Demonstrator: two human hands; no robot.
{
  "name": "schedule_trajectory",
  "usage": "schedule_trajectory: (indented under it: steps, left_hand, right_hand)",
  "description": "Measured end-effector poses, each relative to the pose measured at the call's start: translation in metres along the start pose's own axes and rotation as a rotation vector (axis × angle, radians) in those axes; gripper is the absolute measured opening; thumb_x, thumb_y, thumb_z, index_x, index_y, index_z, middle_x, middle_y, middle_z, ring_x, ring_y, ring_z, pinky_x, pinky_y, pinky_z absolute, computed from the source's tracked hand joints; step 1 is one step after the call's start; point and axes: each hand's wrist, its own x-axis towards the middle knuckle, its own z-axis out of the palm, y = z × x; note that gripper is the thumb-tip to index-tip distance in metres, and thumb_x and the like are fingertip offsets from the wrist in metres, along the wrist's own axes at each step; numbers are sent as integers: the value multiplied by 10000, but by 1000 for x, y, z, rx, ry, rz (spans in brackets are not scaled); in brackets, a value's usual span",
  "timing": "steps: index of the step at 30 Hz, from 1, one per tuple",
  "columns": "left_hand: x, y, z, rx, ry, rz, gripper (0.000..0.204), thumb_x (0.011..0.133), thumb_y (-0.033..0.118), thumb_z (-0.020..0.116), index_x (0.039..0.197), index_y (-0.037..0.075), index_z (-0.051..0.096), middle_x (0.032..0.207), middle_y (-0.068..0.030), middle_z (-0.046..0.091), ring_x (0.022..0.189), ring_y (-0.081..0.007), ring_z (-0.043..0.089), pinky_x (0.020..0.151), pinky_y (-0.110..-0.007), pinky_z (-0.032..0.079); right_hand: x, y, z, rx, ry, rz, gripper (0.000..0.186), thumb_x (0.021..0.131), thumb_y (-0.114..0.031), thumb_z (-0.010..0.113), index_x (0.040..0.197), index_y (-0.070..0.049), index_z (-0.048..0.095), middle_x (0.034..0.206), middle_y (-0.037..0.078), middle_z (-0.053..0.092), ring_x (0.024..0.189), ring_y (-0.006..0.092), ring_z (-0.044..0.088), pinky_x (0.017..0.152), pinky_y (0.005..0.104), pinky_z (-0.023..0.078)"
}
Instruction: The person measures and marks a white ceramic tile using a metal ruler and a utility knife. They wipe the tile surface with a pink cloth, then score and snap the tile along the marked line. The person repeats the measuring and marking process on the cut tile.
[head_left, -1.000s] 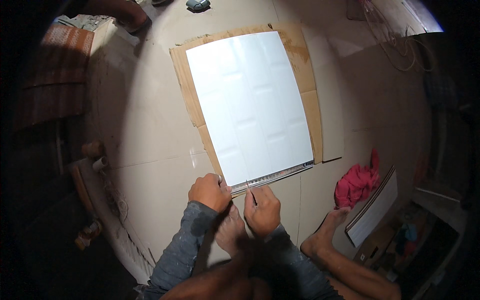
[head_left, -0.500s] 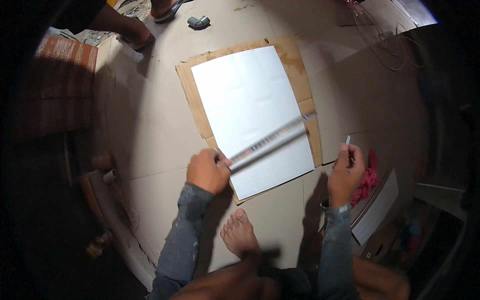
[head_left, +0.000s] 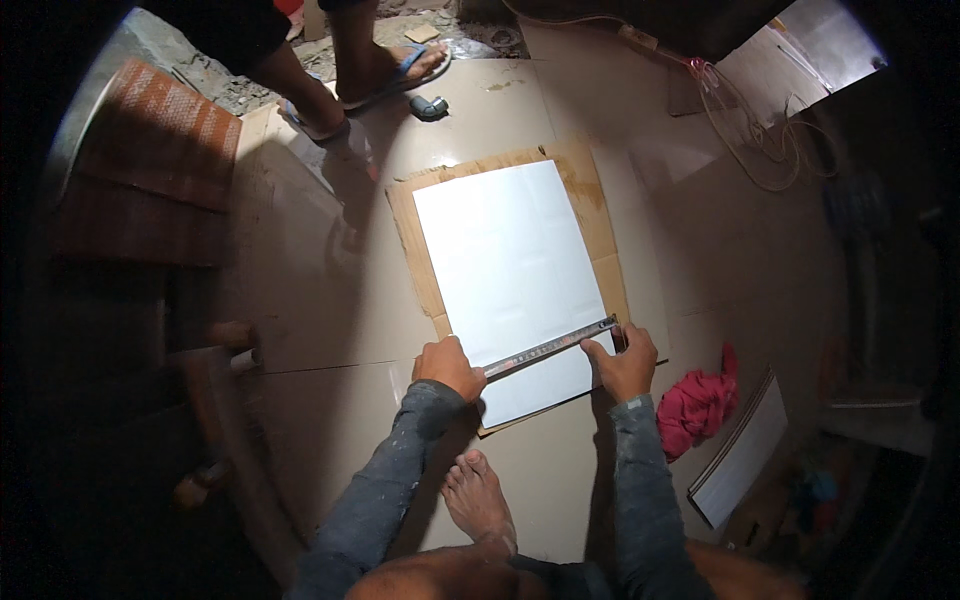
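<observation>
A white rectangular panel (head_left: 510,240) lies on a sheet of brown cardboard (head_left: 416,270). Across its near part rests a long narrow metal bar (head_left: 545,346) with printed marks, slanting up to the right. My left hand (head_left: 451,369) is closed on the bar's left end, at the panel's left edge. At the other end, my right hand (head_left: 625,365) grips the bar, thumb lying over the panel and fingers beyond the right edge. Whether a small pale stick is still in the right hand is hidden. My bare foot (head_left: 478,500) stands just below the panel.
Another person's sandalled feet (head_left: 395,75) are at the far left, beside a grey pipe elbow (head_left: 428,107). A pink cloth (head_left: 695,412) and a pale panel piece (head_left: 738,455) lie to my right. Reddish tiles (head_left: 160,150) are stacked at left; a loose cable (head_left: 745,150) lies far right.
The bar has come down onto the panel's near part from a raised, slanted position. My right hand has moved left from beside the panel and taken the bar's right end.
</observation>
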Motion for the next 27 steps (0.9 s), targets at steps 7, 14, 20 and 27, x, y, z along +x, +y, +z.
schedule_trajectory:
  steps: [7,14,20,27]
  left_hand:
    - [-1,-13,30,-110,13,32,445,775,295,854,1031,-51,740,991,-282,745,960,-439,735,900,-468,593]
    - [1,-40,17,-218,-253,55,402,812,276,798,1066,-33,753,1082,-268,739,1052,-412,724,955,-487,577]
    - [38,-66,-47,-427,115,127,218,781,207,761,944,68,799,881,-205,753,865,-403,740,853,-473,587]
    - [133,-46,-116,-293,246,111,186,800,175,744,945,80,810,930,-192,764,884,-387,742,862,-460,585]
  right_hand:
    - [7,14,-1,-3,42,-105,534,634,-328,992,830,27,645,807,150,659,728,274,638,693,404,527]
    - [39,8,-22,-355,-301,-12,380,628,-244,962,752,-9,690,711,96,713,633,190,655,623,356,543]
    - [83,3,-48,-159,-112,33,226,789,-219,781,758,-6,712,711,147,716,671,278,720,649,399,548]
    - [88,-74,-36,86,-109,-92,212,890,-215,740,873,-3,733,754,106,732,688,186,675,682,362,549]
